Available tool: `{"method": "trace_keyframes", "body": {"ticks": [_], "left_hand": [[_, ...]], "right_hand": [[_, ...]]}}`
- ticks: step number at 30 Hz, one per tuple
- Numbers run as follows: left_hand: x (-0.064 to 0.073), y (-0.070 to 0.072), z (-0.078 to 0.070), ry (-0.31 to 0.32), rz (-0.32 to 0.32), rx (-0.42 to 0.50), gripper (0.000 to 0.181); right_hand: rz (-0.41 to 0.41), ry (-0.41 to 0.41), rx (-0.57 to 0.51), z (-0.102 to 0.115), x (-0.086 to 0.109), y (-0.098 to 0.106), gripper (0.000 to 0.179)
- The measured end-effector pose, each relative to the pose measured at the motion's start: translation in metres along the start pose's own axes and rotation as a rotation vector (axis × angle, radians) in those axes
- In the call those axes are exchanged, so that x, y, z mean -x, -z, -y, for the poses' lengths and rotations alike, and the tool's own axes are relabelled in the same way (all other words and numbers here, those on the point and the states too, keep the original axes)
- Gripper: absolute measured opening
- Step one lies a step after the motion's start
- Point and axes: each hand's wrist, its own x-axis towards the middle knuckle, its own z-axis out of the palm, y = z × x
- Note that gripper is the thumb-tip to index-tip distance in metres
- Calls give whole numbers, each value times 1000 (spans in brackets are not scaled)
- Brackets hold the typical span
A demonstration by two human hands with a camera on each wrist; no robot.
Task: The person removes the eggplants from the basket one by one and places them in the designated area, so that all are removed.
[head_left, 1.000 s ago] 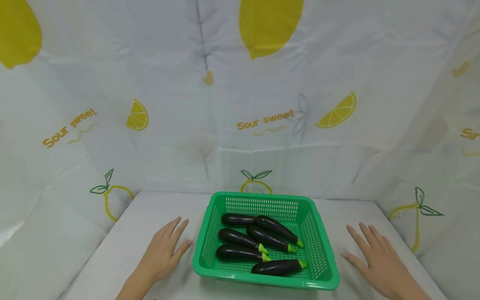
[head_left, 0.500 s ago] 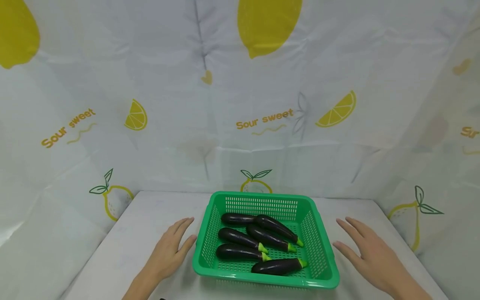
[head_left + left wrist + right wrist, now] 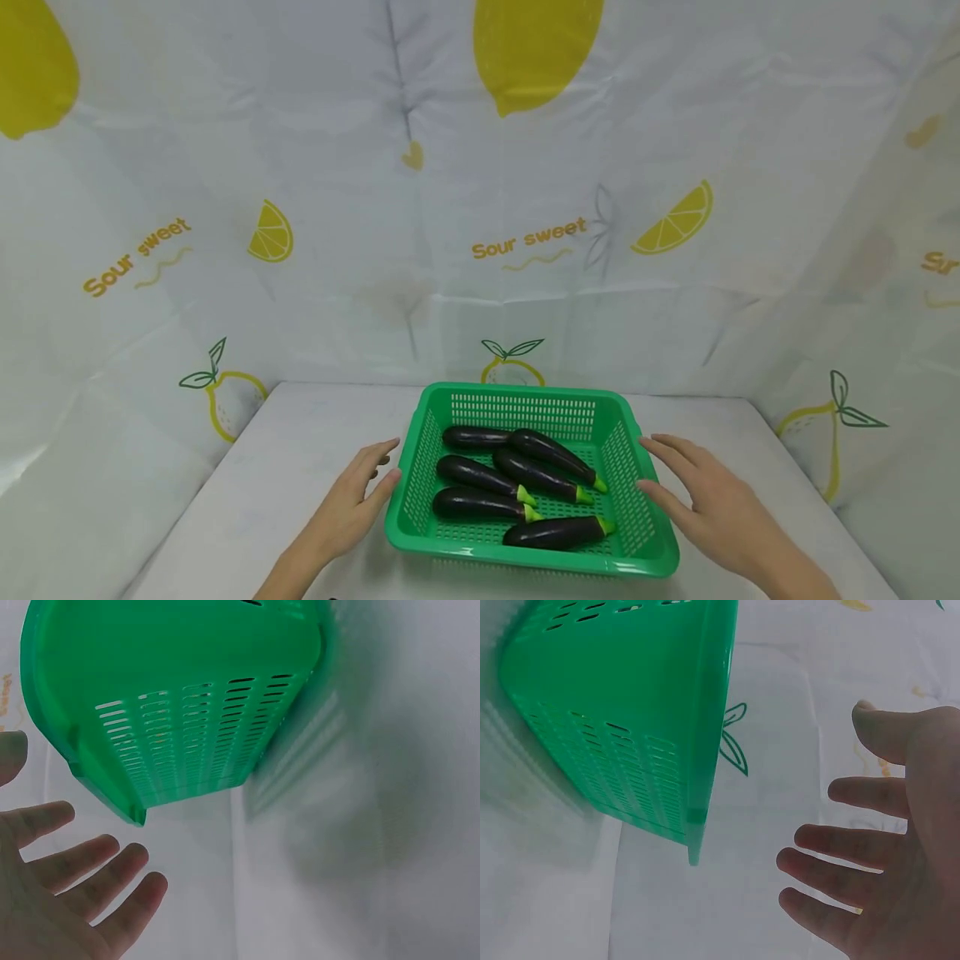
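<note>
A green plastic basket (image 3: 525, 563) with slotted walls stands on the white table and holds several dark purple eggplants (image 3: 480, 505) with light green stems. At its left side is my left hand (image 3: 348, 508), fingertips right at the rim in the head view. On the opposite side my right hand (image 3: 712, 508) overlaps the right rim in that view. In the left wrist view the fingers (image 3: 105, 877) are spread and relaxed, apart from the basket wall (image 3: 202, 742). The right wrist view shows the fingers (image 3: 847, 847) extended beside the basket (image 3: 615, 765), holding nothing.
A white sheet (image 3: 450, 208) printed with lemons and lettering hangs behind and at both sides. The white table (image 3: 247, 500) extends left and right of the basket, and its far edge meets the sheet.
Both hands have moved inward to the basket's sides, the right one further, turning from palm-down toward the rim. The basket and the eggplants have stayed in place.
</note>
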Motion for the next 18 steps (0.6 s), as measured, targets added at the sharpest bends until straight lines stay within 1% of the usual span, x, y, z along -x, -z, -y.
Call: {"method": "trace_keyframes", "body": {"ticks": [5,7,10,14,18], "left_hand": [[-1,-3,-2,67,50,78,49],[-1,-4,-2,85,62,95,48],[-1,-6,-3,107,75,105,49],[-2,-9,-4,121,87,120,49],[-1,-10,-3,120,86,137,48]], "right_hand": [[40,-6,-33,10,-5,0,51],[61,-16,-51,14,-7,0,51],[75,-5,-74,20,-9,-2,50],[102,0,-96,26,-13,-5,50],[140,6,-128,30,-17,-8,50]]}}
